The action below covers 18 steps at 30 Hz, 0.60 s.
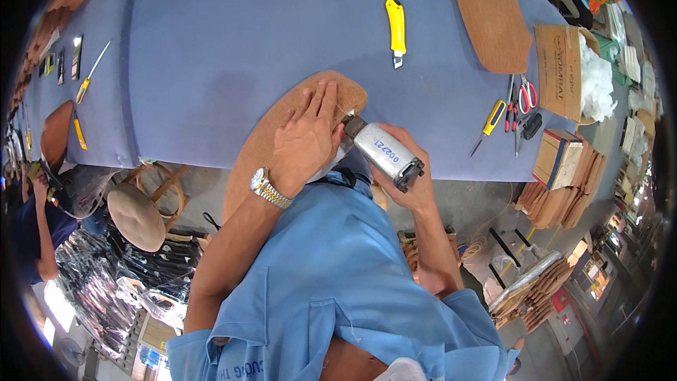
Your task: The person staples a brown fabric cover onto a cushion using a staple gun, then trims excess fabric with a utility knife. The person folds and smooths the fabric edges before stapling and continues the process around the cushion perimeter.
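A curved brown fabric-covered panel (247,148) lies on the blue-covered table and reaches over its near edge. My left hand (307,134) presses flat on it, fingers stretched out and holding nothing; a watch (262,182) is on that wrist. In my right hand (402,190) is a silver pneumatic staple gun (384,152) with a black end cap, its nose against the panel's right edge by my left fingertips. My right fingers wrap around the tool, partly hidden behind it. Something whitish (345,144) shows under the panel's edge, too covered to make out.
A yellow utility knife (396,28) lies ahead, blade showing. Another brown panel (493,21) is at far right, near a yellow screwdriver (488,127), red-handled scissors (525,95) and a carton (557,74) of white stuffing. More tools lie left; another person (42,233) works at far left.
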Each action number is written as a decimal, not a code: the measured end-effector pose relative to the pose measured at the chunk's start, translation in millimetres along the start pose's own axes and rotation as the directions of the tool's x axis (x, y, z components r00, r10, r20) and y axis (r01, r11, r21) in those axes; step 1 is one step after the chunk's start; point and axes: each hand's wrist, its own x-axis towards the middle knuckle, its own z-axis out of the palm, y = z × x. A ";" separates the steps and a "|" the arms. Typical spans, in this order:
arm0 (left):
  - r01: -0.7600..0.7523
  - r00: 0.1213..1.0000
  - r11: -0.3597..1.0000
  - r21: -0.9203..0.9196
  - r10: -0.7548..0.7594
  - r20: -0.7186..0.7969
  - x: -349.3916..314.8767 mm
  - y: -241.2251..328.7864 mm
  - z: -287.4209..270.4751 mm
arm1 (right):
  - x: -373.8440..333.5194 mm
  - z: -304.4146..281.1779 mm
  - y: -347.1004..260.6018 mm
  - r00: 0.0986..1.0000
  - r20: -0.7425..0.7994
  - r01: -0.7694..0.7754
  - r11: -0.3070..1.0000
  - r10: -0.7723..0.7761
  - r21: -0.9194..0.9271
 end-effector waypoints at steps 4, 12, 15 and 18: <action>0.012 0.999 0.999 -0.052 -0.009 0.051 1.5 -0.7 -1.9 | 6.0 -2.3 -9.1 0.996 0.041 -0.073 0.997 0.074 -0.019; 0.005 0.978 0.996 -0.088 0.013 0.206 7.5 0.4 -12.6 | 12.7 6.9 -19.7 0.994 0.048 -0.095 0.987 0.101 -0.131; -0.001 0.983 0.999 -0.049 0.010 0.184 7.1 2.6 -6.3 | 10.2 10.9 -16.9 0.990 0.027 -0.134 0.984 0.138 -0.116; 0.003 0.986 0.999 -0.037 0.003 0.167 6.8 3.5 -1.1 | 6.2 16.4 -10.5 0.991 0.000 -0.133 0.985 0.134 -0.107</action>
